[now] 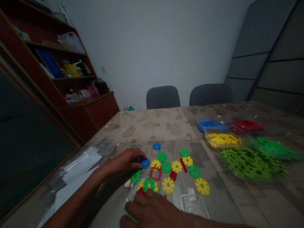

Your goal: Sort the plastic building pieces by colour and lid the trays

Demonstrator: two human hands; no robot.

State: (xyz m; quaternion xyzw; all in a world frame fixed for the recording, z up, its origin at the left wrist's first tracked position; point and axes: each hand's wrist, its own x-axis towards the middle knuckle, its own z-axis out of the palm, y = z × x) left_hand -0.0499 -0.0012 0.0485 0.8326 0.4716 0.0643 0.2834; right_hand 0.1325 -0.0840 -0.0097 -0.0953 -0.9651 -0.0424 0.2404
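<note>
My left hand (133, 159) has its thumb and fingers closed at the edge of a blue notched disc (145, 163). Closer to me, my right hand (152, 209) is curled low over the table, with a sliver of a green piece (132, 218) showing under its fingers; most of that piece is hidden. Just beyond the right fingers lie a red piece (141, 190) and a green notched disc (149, 184) over yellow ones. Around them are a red square frame (155, 174), a yellow disc (168, 185) and another green disc (136, 177).
Clear tubs of blue (211, 125), yellow (222, 140), red (247, 125), green (275, 148) and lime-green pieces (253, 163) stand on the right. Transparent lids or trays (82, 163) lie at the left. Two grey chairs (163, 97) are behind the table.
</note>
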